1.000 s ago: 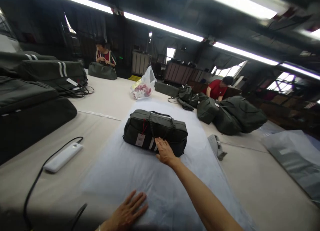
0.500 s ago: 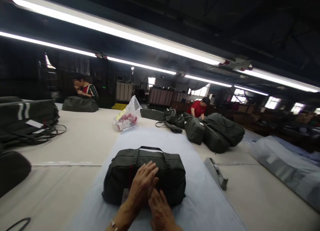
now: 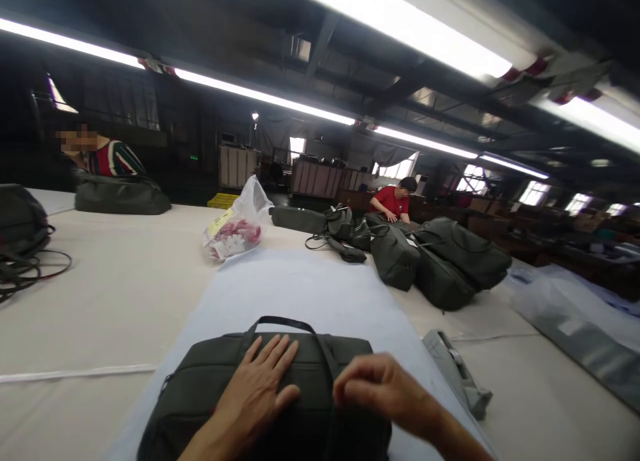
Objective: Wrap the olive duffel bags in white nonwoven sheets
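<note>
A dark green bag with two carry handles lies on a light blue cloth in front of me. My left hand rests on the bag's upper side with its fingers spread, beside the handle's left strap. Over the right part of the bag, at the right strap, is my right hand with its fingers curled in; whatever its fingertips hold is hidden. The lower part of the bag runs out of the picture.
A clear plastic bag with red and white contents sits past the cloth. Dark bags are piled at the right, near a grey tool-like object. More bags lie left. Two people work across the table.
My left hand now lies spread on the bag's top. My right hand has risen from the bag's front and moved right, its fingers curling. The bag appears larger and lower in view.
</note>
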A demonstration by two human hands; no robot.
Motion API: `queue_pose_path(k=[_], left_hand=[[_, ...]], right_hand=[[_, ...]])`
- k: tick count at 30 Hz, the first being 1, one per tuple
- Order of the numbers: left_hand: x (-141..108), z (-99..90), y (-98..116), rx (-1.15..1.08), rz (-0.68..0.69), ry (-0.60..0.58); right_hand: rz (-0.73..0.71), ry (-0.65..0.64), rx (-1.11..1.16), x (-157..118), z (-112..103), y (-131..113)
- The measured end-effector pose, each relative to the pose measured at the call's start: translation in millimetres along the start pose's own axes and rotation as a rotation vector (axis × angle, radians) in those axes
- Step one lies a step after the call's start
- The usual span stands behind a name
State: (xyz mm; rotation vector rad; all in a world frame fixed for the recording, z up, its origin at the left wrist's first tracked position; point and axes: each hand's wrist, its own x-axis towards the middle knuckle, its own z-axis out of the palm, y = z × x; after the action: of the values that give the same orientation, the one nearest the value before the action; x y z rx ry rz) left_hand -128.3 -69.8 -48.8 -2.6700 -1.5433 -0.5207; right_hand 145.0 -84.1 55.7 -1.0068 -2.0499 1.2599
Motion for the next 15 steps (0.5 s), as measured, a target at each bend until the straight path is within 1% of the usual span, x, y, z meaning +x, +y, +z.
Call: queue_pose_path(k=[1, 2, 3, 4, 6, 7, 9, 10, 11, 12, 13, 15], left_hand=[[-2, 3.9, -2, -0.012, 0.016, 0.009], [-3, 6.2, -5, -0.027, 0.042, 0.021], [-4, 5.8, -9, -0.054, 0.083, 0.030], [-4, 2.1, -15, -0.097, 0.116, 0.042], [0, -16.0, -35, -0.242, 0.093, 0.054], [5, -28.8, -51, -0.335, -0.017, 0.080], [20, -53.1, -97, -0.504, -0.326, 0.022], [28, -60.6, -126, -0.550, -0.478, 0.063], [35, -62.8, -156, -0.577, -0.605, 0.115], [40, -59.1, -187, -0.604, -0.697, 0.107], [43, -49.5, -217, -0.596, -0.776, 0.085], [43, -16.8, -268, -0.455, -0.876, 0.000]], right_hand=[[0.059, 0.076, 0.073, 19, -25, 3], [0.101, 0.166, 0.108, 40, -49, 12], [0.122, 0.238, 0.095, 62, -69, 28], [0.151, 0.292, 0.050, 85, -87, 49], [0.268, 0.331, -0.133, 126, -112, 102], [0.340, 0.337, -0.240, 142, -121, 131], [0.469, 0.351, -0.402, 163, -133, 185], [0.518, 0.371, -0.444, 168, -138, 209], [0.555, 0.396, -0.463, 169, -143, 232], [0.584, 0.422, -0.473, 167, -149, 253], [0.619, 0.453, -0.492, 163, -156, 275], [0.711, 0.517, -0.540, 150, -172, 322]])
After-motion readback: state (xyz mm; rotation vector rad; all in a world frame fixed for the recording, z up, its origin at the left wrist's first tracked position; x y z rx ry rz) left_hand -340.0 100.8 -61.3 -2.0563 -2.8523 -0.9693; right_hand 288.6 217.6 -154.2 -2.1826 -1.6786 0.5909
